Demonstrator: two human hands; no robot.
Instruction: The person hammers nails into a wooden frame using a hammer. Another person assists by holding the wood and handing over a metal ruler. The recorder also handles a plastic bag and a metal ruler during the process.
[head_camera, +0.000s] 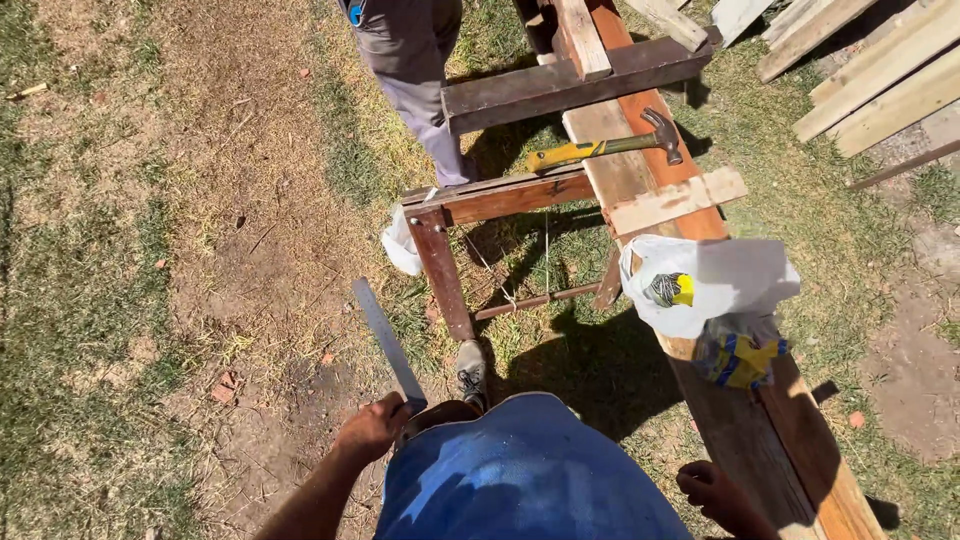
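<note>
Left hand (372, 428) clamped on handsaw (388, 344); right hand (718, 493), grip unclear, on uncut plank (655, 185); hammer (605, 146) lies far.

A long plank (640, 150) is laid across a sawhorse (480, 200) and runs from the far middle to the near right. A hammer (605, 147) is set crosswise on the plank, above the sawhorse. Nearer on the plank a bag (730, 280) is placed, with a packet (738, 355) just before it. A saw (388, 345) is held at the left hand (372, 428), left of the sawhorse. The right hand (712, 490) is rested beside the plank's near end. More boards (880, 70) are stacked at the far right. Another person's legs (415, 70) are seen behind the sawhorse.
</note>
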